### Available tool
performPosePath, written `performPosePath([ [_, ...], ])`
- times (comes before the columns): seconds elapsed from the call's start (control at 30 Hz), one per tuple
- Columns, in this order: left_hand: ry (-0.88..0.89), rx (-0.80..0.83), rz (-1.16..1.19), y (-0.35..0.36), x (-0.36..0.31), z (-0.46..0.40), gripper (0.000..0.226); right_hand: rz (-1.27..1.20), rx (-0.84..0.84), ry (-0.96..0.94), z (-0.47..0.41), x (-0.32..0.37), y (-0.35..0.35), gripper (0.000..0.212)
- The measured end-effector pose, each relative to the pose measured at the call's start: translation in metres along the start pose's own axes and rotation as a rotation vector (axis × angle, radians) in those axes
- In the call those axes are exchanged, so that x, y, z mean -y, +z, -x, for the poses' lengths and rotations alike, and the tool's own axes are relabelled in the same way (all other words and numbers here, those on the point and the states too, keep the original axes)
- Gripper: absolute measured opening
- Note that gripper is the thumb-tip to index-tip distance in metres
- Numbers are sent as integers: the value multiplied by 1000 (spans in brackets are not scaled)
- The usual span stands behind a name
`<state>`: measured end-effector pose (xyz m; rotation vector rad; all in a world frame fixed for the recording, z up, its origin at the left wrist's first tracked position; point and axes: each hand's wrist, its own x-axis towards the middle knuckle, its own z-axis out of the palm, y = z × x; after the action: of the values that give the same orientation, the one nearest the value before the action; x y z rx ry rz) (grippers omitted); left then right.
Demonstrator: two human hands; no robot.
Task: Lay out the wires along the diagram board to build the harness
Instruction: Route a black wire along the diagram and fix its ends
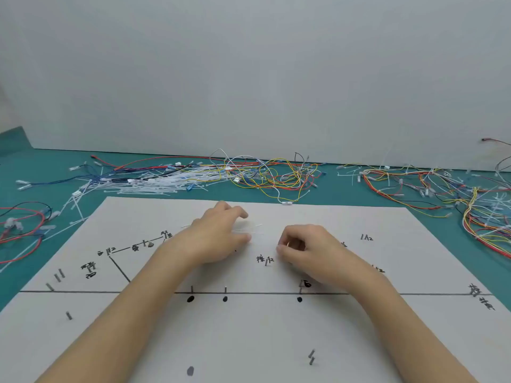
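Observation:
The white diagram board [249, 327] lies flat in front of me, marked with black lines, dots, handwritten labels and small metal pins. My left hand [218, 236] rests on the board's upper middle, its fingers lying over a few thin white cable ties [250, 229]. To its right, my right hand [307, 247] has its fingers curled, thumb and fingertips pinched together near the ties' ends; what it pinches is too thin to make out.
A heap of white cable ties [154, 181] and coloured wires [265, 175] lies behind the board on the teal mat. More wire bundles sit at the right [448, 189] and left [22, 225]. A grey wall stands behind.

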<state>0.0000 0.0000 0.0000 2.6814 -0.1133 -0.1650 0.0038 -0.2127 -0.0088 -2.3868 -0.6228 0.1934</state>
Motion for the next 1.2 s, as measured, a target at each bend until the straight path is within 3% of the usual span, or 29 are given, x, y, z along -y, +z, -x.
performPosePath([
  [0.1,-74,-22,-51,-9,11,0,48,26,-169,20,-1,-7,-12,14],
  [0.2,-285,-19,-173,-24,29,5,54,239,-312,143,-1,-21,-31,8],
  [0.33,-468,93,-185,-40,48,8,66,362,-141,500,6,-40,-47,13],
  [0.43,-435,145,-189,-41,50,8,62,327,-35,557,5,-43,-46,19],
  [0.63,-344,227,-211,-43,44,15,44,425,-27,584,5,-37,-45,15],
  [0.8,-286,243,-370,-29,27,11,29,528,1,586,6,-37,-42,31],
  [0.93,-217,179,-490,-26,26,12,24,404,-62,567,3,-40,-49,32],
  [1.2,-14,-40,-383,-11,58,24,38,268,-131,586,4,-46,-50,33],
])
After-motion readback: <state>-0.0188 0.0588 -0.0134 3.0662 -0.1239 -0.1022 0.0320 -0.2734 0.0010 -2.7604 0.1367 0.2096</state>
